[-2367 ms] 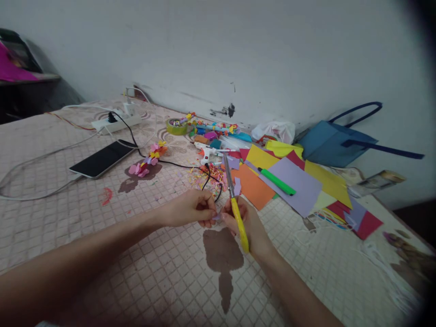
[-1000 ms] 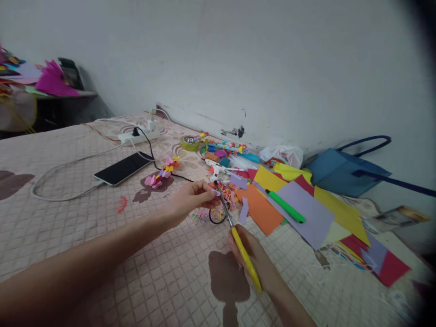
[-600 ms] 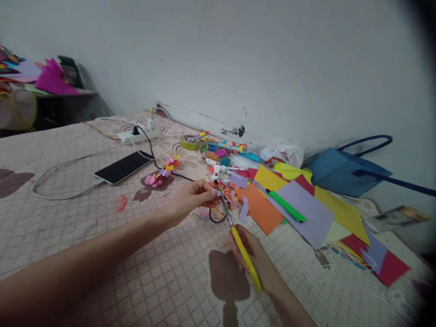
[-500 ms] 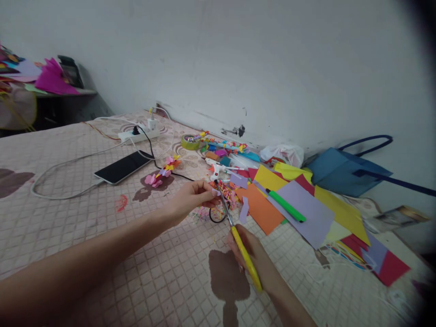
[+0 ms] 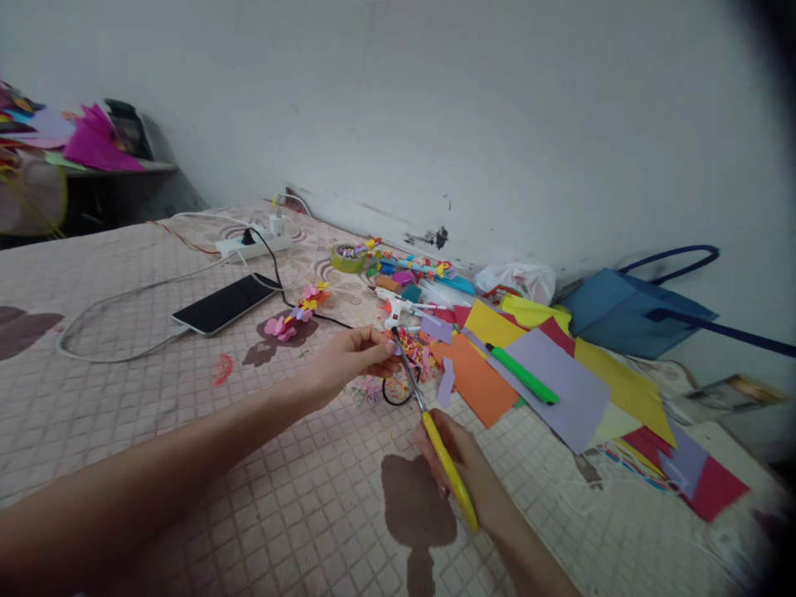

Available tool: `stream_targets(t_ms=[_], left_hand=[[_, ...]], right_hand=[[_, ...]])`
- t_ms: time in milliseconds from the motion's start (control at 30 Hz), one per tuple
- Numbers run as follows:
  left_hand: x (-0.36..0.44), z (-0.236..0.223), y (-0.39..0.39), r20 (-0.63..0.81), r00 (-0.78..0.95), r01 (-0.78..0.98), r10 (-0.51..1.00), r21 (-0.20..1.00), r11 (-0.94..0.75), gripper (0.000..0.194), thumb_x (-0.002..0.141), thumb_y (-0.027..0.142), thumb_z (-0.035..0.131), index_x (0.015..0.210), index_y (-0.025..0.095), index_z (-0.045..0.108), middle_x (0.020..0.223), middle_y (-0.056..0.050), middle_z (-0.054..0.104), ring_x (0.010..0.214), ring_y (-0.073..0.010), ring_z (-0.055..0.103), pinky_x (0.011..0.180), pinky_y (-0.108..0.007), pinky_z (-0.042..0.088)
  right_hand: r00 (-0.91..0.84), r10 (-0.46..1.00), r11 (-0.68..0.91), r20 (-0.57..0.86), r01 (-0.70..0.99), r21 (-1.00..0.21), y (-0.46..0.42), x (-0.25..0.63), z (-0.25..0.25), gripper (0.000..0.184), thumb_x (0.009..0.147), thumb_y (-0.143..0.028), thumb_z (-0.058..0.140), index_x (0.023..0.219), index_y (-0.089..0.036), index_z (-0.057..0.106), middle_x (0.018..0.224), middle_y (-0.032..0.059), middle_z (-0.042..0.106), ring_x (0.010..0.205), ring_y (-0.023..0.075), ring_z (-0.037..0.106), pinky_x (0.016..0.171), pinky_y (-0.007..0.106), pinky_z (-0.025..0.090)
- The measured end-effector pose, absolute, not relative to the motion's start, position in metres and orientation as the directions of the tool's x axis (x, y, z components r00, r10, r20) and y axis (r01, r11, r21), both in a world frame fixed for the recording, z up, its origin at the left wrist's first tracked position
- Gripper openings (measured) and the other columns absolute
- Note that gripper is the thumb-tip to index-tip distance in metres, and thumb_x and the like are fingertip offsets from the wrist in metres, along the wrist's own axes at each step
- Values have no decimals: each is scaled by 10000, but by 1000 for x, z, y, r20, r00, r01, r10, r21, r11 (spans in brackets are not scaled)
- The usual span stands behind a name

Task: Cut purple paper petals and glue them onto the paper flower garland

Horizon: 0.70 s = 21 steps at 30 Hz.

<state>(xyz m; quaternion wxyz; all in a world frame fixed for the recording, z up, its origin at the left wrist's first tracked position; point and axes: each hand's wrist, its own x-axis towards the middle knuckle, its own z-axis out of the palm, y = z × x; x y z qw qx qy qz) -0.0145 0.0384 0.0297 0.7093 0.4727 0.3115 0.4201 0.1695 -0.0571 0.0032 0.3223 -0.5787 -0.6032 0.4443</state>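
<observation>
My right hand (image 5: 463, 446) has drawn back from the lilac scrap (image 5: 397, 351) and grips the yellow-handled scissors (image 5: 439, 448), blades (image 5: 411, 378) now right beside the scrap, perhaps touching; my left hand (image 5: 356, 358) alone pinches it, above the coloured shreds (image 5: 424, 352), so steadying it falls there

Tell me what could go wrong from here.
The scissors have their blades close to the left hand, so a slip might nick it. The tiny purple scrap pinched there could drop and get lost among the paper bits. A black cord loops near the blades and might get snagged.
</observation>
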Motion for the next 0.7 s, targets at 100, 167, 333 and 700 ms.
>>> stream_targets(t_ms=[100, 167, 333, 700], left_hand=[[-15, 30, 38, -45, 463, -320, 885, 923, 215, 196, 743, 283, 674, 765, 129, 556, 735, -15, 672, 665, -97, 628, 712, -254, 490], [-15, 30, 38, -50, 468, -325, 882, 919, 225, 193, 732, 270, 685, 767, 129, 557, 736, -13, 673, 670, -97, 629, 719, -255, 489], [-15, 29, 40, -40, 472, -327, 881, 920, 217, 185, 735, 266, 681, 763, 127, 563, 722, -7, 667, 650, -89, 621, 702, -247, 489], [-15, 27, 40, -59, 482, -335, 874, 910, 246, 191, 705, 256, 708, 751, 125, 576, 729, -11, 664, 662, -92, 615, 715, -256, 486]], right_hand=[[-118, 985, -65, -126, 421, -905, -57, 170, 2, 331, 777, -493, 551, 677, -198, 439, 532, -68, 375, 440, 73, 315, 395, 190, 284], [-118, 985, -63, -124, 422, -904, -56, 170, 2, 324, 782, -480, 548, 674, -197, 433, 549, -66, 374, 446, 70, 300, 395, 191, 269], [-137, 981, -67, -137, 423, -904, -55, 171, 2, 305, 793, -448, 544, 675, -194, 423, 563, -63, 371, 458, 69, 288, 397, 192, 247], [-116, 985, -59, -127, 467, -882, -54, 172, -1, 285, 799, -425, 531, 670, -196, 422, 572, -64, 370, 470, 76, 310, 423, 199, 273]])
